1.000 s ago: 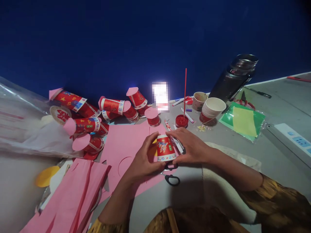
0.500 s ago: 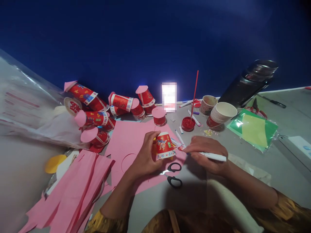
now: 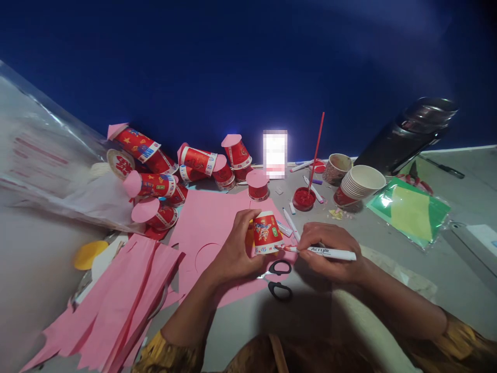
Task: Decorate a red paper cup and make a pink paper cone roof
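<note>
My left hand (image 3: 239, 248) is closed round a red paper cup (image 3: 267, 232), held upside down with its white patterned rim at the bottom. Between the fingers of my right hand (image 3: 330, 249) is a white acrylic marker (image 3: 334, 254), its red tip pointing left at the cup's rim. The tip looks to touch the rim or be very near it. Below the cup lie scissors (image 3: 280, 291) with black handles, their blades partly hidden. Under my left hand spreads a pink paper sheet (image 3: 209, 217) with a round cut line.
Several red cups with pink tops (image 3: 149, 184) stand or lie at the back left. Pink paper strips (image 3: 116, 305) lie front left. Toward the right are a red paint dish (image 3: 304, 202) with a stick, stacked paper cups (image 3: 355, 186), a black flask (image 3: 404, 134) and a green packet (image 3: 411, 212).
The marker has turned nearly level, with its lettering now showing, and its tip has come to the cup's lower rim. My left hand still holds the cup; the view has shifted slightly.
</note>
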A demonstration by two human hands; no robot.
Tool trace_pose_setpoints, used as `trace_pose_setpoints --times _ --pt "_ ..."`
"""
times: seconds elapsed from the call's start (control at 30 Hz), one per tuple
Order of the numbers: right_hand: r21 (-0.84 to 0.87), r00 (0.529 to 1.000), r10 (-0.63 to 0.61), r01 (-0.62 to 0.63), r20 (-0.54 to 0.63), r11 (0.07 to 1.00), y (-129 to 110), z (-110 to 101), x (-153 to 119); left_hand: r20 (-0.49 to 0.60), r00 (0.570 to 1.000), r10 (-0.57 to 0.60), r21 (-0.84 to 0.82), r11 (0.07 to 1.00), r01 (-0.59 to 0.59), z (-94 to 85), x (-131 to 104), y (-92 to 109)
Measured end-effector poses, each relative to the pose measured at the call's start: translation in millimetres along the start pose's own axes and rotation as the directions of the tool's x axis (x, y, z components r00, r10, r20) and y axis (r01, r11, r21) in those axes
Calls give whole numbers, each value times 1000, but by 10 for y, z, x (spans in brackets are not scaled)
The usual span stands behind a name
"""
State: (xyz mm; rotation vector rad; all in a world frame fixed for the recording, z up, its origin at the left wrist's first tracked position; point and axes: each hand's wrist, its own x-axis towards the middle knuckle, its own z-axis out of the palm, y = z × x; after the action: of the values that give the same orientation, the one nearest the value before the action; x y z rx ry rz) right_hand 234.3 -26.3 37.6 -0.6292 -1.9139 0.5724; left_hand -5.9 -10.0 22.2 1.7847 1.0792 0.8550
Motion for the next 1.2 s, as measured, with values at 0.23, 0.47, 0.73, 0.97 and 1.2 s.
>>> trace_pose_setpoints --times 0.23,0.47,0.73,0.97,1.2 --pt "5 1000 -8 8 29 1000 16 5 3 -2 1000 -13 -23 1000 13 7 -7 8" --pt "-28 1000 -6 6 13 1000 1 -29 15 -22 1000 22 -25 999 -23 16 -13 13" --pt "-61 1000 10 -9 15 998 -24 -51 46 -22 999 36 -65 997 -37 12 -10 28" --pt "-60 999 50 -49 14 997 -35 -54 54 -7 999 41 -79 996 -41 11 -7 34" --pt "-70 993 109 -112 -49 991 -32 -80 48 -18 1000 21 -100 995 -23 9 5 45"
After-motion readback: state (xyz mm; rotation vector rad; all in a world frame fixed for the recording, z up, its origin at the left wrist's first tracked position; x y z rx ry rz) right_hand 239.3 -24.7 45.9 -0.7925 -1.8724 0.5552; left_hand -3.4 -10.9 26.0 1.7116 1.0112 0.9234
